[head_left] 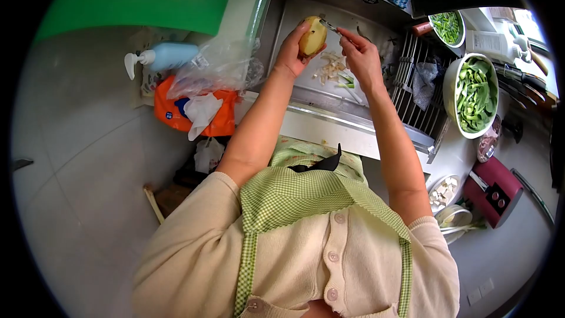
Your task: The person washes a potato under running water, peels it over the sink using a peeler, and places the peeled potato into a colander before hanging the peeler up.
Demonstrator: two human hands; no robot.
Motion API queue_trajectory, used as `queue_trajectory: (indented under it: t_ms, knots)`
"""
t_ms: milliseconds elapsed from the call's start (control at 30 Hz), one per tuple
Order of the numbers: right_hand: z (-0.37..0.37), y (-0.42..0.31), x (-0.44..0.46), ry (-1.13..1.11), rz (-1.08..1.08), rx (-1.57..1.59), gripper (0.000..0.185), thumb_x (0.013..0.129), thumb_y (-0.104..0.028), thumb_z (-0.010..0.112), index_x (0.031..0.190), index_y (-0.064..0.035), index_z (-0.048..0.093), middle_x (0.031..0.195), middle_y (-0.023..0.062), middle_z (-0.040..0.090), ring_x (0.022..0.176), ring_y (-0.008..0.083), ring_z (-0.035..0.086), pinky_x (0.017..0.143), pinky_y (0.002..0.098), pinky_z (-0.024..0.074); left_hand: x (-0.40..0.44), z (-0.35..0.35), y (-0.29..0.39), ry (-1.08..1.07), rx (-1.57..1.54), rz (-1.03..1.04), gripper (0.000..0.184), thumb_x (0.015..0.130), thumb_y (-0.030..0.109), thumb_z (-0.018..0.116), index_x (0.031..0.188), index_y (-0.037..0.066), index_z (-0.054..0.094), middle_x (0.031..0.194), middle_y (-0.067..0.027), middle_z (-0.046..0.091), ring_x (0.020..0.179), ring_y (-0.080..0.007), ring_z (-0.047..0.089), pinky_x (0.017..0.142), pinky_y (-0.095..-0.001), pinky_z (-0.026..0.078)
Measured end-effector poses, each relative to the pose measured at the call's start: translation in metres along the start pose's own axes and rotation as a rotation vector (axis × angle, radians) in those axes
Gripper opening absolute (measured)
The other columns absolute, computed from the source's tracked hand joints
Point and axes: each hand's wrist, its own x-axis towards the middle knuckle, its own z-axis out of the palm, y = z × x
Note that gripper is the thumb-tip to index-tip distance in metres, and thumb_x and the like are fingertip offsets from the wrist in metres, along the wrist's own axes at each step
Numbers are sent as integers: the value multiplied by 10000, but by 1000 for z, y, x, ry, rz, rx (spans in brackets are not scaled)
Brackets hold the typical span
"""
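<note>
My left hand (290,52) is closed around a potato (313,38), partly peeled with pale yellow flesh and some brown skin showing. In my right hand (361,56) is a small peeler (328,25), its metal head close to the potato's upper right side; whether it touches I cannot tell. Both hands are above the steel sink (300,15). On the sink floor below lie pale peelings (331,69) and bits of green and white scallion (347,81).
A wire rack (406,76) spans the sink's right side. Bowls of cut greens (475,94) and green beans (447,26) stand on the right counter, near a maroon knife block (493,191) and a dish of white cubes (444,193). Leftward are a blue pump bottle (173,56) and an orange tissue pack (220,119).
</note>
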Motion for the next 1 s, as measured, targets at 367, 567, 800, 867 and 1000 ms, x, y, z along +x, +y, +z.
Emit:
queue_trajectory:
  t_ms: [367, 567, 800, 867, 1000]
  knots:
    - [9, -26, -35, 143, -33, -173, 305, 898, -181, 548, 1173, -83, 636, 732, 203, 619, 612, 220, 592, 647, 323, 472, 9, 3, -11, -65, 55, 88, 430, 829, 358, 673, 1133, 72, 571, 1047, -80, 628, 937, -227, 628, 835, -392, 554]
    - [34, -5, -74, 147, -186, -221, 284, 867, -83, 573, 1139, -73, 653, 765, 243, 619, 663, 356, 631, 637, 393, 489, 24, 11, -11, 40, -56, 109, 395, 819, 382, 671, 1063, 81, 594, 946, -66, 648, 822, -234, 653, 772, -364, 563]
    - [25, 2, -75, 90, 0, -75, 280, 902, -125, 577, 1171, -89, 647, 718, 163, 615, 575, 189, 537, 581, 314, 450, 29, 7, -9, 16, -134, -42, 413, 825, 436, 661, 1034, 86, 595, 914, -50, 649, 784, -228, 659, 676, -327, 571]
    - [16, 2, -65, 121, 14, 18, 282, 914, -161, 585, 1183, -97, 643, 655, 68, 554, 582, 90, 455, 564, 270, 421, 22, 13, -6, 77, -68, 126, 392, 842, 419, 650, 1047, 90, 589, 935, -45, 642, 806, -207, 652, 666, -319, 570]
    - [7, -24, -42, 188, -119, -174, 290, 898, -140, 579, 1178, -100, 644, 698, 148, 606, 568, 194, 535, 592, 308, 445, 21, 8, -8, 135, 41, 172, 354, 855, 383, 644, 1057, 98, 586, 944, -36, 632, 830, -175, 638, 662, -306, 555]
